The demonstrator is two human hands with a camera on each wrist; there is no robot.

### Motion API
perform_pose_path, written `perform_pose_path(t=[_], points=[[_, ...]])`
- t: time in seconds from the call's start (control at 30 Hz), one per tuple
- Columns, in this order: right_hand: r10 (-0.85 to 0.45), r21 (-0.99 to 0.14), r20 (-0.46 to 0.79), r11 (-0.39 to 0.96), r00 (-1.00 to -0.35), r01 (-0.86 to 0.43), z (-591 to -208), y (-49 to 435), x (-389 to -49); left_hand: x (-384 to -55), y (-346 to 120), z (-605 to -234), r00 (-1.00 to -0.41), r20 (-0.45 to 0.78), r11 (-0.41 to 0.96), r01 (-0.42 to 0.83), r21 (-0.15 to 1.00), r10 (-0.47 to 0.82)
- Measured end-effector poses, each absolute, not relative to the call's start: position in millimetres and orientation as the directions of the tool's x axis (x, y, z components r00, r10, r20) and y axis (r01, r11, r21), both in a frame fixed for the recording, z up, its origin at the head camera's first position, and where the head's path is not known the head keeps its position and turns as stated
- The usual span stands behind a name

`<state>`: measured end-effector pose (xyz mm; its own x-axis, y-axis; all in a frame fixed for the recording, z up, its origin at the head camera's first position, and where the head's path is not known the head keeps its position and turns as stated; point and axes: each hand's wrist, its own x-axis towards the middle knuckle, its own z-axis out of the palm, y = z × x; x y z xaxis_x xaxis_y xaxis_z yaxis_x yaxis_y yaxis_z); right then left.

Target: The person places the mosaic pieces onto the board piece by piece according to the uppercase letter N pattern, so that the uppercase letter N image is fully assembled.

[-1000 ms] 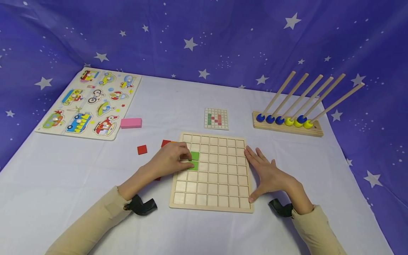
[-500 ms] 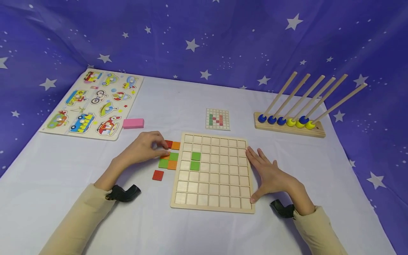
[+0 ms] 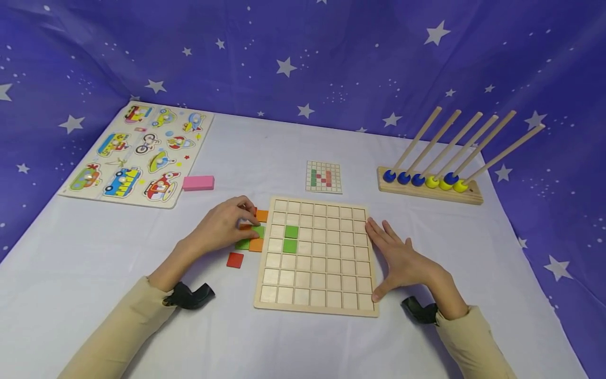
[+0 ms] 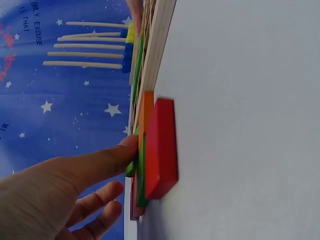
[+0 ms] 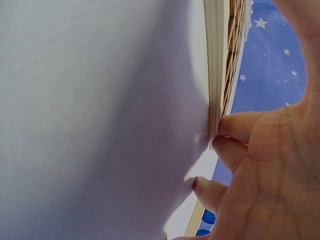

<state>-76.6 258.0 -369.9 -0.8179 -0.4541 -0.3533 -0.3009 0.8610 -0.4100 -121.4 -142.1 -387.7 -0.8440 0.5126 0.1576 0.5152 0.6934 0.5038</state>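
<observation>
My left hand (image 3: 222,226) is over a cluster of thin square tiles at the board's left side. Its thumb and fingers pinch a green tile (image 4: 131,168), seen under the thumb tip in the left wrist view. Around it lie an orange tile (image 3: 262,216), another orange tile (image 3: 256,245) and a second green tile (image 3: 242,245). A red tile (image 3: 234,260) lies nearer the front. The wooden grid board (image 3: 317,266) has two green tiles (image 3: 291,231) in its third and fourth rows. My right hand (image 3: 400,260), fingers spread, touches the board's right edge with fingertips and thumb.
Behind the board lies a small pattern card (image 3: 324,177). A bead abacus (image 3: 430,187) with tall rods stands at the back right. A vehicle puzzle board (image 3: 132,158) lies at the back left, a pink block (image 3: 198,183) by its corner.
My left hand has left the green tile on the board, moved left to the loose tiles, then shifted slightly right onto a green one. The right hand stays at the board's edge.
</observation>
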Motion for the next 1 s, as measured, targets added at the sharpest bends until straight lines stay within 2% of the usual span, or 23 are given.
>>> perform_pose_path(t=[0.27, 0.4, 0.67, 1.0], points=[[-0.458, -0.414, -0.351, 0.858, -0.816, -0.304, -370.8, 258.0, -76.5, -127.3, -151.8, -394.4, -0.918, 0.217, 0.700, 0.393, 0.596, 0.331], [-0.456, -0.410, -0.353, 0.860, -0.817, -0.303, -369.9, 258.0, -76.0, -127.2, -150.6, -396.3, -0.928, 0.237, 0.674, 0.372, 0.639, 0.287], [-0.452, -0.422, -0.352, 0.859, -0.820, -0.292, -369.5, 258.0, -75.4, -112.2, -117.0, -392.9, -0.888, 0.187, 0.508, 0.400, 0.763, 0.419], [-0.452, -0.427, -0.356, 0.857, -0.818, -0.288, -369.1, 258.8, -75.7, -89.4, -89.3, -396.6, -0.789, 0.124, 0.408, 0.438, 0.801, 0.602]])
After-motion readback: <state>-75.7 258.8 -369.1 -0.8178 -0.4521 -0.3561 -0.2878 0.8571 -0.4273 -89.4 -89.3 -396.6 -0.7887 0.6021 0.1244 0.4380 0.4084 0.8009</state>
